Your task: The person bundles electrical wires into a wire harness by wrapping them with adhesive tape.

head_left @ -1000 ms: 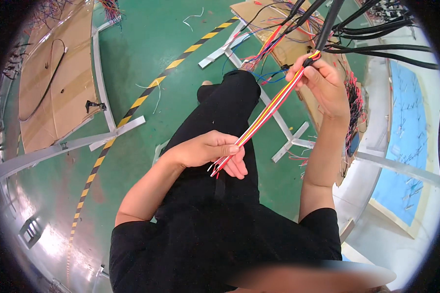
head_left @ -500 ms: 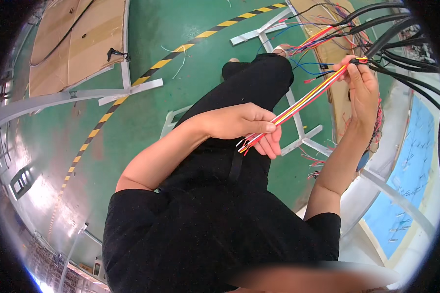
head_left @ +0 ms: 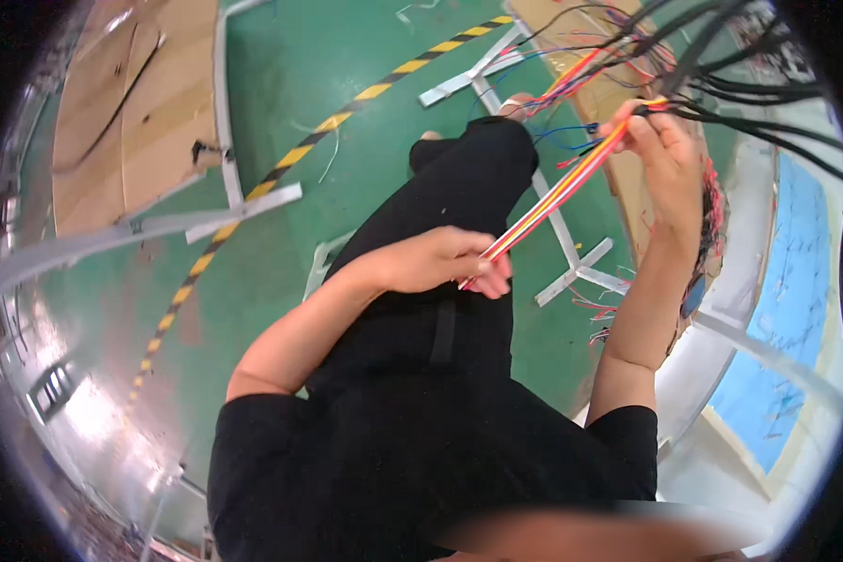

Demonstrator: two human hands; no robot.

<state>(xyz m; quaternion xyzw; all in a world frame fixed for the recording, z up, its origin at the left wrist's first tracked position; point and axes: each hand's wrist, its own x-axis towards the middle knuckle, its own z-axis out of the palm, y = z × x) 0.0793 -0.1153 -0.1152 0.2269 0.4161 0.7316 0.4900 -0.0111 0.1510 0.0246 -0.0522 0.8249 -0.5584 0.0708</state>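
Note:
A bundle of thin red, orange and yellow wires (head_left: 557, 192) runs taut between my two hands. My left hand (head_left: 440, 262) pinches its lower end in front of my black trousers. My right hand (head_left: 665, 155) grips the upper end, raised beside a wiring board (head_left: 628, 140) where many coloured wires and thick black cables hang. Both hands are closed on the bundle.
The green floor (head_left: 365, 169) carries a yellow-black striped tape line (head_left: 253, 201) and wire scraps. A brown board on a grey metal frame (head_left: 140, 112) stands at the left. White frame feet (head_left: 571, 272) sit by my legs. A blue panel (head_left: 787, 318) lies at the right.
The view has shifted and swung a little. Both hands keep hold of the wire bundle, with my left hand sliding slightly lower along it and my right hand staying up at the board.

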